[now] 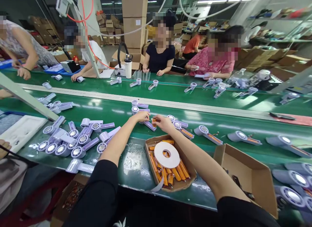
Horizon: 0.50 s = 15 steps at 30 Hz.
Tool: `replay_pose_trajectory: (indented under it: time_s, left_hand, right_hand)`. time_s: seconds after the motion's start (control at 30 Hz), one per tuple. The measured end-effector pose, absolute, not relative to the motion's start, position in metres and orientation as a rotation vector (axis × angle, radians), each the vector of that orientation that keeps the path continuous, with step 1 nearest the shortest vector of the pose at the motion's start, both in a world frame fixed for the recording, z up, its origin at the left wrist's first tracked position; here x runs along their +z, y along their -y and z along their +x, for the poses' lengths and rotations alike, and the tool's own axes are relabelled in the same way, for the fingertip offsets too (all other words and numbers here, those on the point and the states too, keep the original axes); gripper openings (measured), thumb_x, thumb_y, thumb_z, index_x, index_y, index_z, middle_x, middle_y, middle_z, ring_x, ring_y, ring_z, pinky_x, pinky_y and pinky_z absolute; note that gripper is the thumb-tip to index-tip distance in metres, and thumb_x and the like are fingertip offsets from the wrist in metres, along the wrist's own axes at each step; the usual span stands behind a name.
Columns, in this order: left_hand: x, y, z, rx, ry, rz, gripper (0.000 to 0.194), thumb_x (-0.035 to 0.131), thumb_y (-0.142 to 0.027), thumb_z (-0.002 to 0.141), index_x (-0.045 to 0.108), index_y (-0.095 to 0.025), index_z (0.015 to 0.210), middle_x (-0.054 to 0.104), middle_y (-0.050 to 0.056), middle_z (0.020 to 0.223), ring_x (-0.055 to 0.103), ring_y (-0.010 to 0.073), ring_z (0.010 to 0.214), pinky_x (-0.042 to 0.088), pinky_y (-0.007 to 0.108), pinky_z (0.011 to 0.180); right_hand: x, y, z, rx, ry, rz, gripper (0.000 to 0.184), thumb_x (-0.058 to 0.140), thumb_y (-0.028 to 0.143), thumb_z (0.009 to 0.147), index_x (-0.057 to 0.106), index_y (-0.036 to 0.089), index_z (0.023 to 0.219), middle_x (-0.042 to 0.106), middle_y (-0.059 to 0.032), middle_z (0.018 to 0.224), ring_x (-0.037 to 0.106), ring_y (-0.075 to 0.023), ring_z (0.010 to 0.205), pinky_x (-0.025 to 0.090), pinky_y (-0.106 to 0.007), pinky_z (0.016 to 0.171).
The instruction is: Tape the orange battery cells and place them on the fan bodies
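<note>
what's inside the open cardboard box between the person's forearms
The cardboard box holds many orange cylinders, with a white roll lying on top. Some orange shows through the roll's hole; whatever its ring covers, and the box's bottom, can't be seen.

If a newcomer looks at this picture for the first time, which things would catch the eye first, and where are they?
Probably the white roll comes first, lying on orange cylinders in an open box near the bottom middle. Next may come the heap of purple fans at the left, then the right hand holding an orange piece just beyond the box.
</note>
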<state>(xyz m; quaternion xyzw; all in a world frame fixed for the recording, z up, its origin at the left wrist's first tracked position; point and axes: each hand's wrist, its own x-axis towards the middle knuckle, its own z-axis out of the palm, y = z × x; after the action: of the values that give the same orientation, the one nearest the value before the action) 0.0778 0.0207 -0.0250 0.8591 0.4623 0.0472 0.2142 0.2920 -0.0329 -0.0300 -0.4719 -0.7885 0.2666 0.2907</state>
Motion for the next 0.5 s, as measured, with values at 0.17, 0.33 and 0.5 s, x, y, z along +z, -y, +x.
replay_pose_trajectory:
  time_s: [0.17, 0.33, 0.5]
  left_hand:
    - [-0.043, -0.013, 0.087, 0.242, -1.490, 2.315, 0.026, 0.053, -0.026, 0.101, 0.074, -0.019, 0.115, 0.076, 0.010, 0.123, 0.069, 0.0231, 0.114, 0.051, 0.031, 0.099]
    - [-0.054, -0.013, 0.097, 0.305, -1.550, 2.253, 0.027, 0.050, -0.025, 0.104, 0.072, -0.020, 0.119, 0.077, 0.009, 0.120, 0.069, 0.0237, 0.112, 0.051, 0.032, 0.097]
    - [-0.057, -0.013, 0.107, 0.333, -1.570, 2.225, 0.027, 0.053, -0.024, 0.103, 0.073, -0.021, 0.120, 0.075, 0.009, 0.126, 0.067, 0.0232, 0.118, 0.050, 0.032, 0.100]
  right_hand:
    - [-0.040, 0.035, 0.290, 0.584, 2.327, -1.367, 0.023, 0.076, 0.027, 0.091, 0.076, 0.028, 0.113, 0.085, -0.0040, 0.098, 0.081, -0.0265, 0.095, 0.062, -0.038, 0.089]
    - [-0.040, 0.041, 0.291, 0.486, 2.513, -1.519, 0.031, 0.066, 0.032, 0.099, 0.073, 0.028, 0.129, 0.084, -0.0053, 0.112, 0.079, -0.0269, 0.103, 0.059, -0.036, 0.091]
    - [-0.040, 0.037, 0.277, 0.426, 2.679, -1.668, 0.041, 0.062, 0.046, 0.102, 0.072, 0.029, 0.137, 0.081, -0.0135, 0.117, 0.077, -0.0334, 0.109, 0.057, -0.042, 0.095]
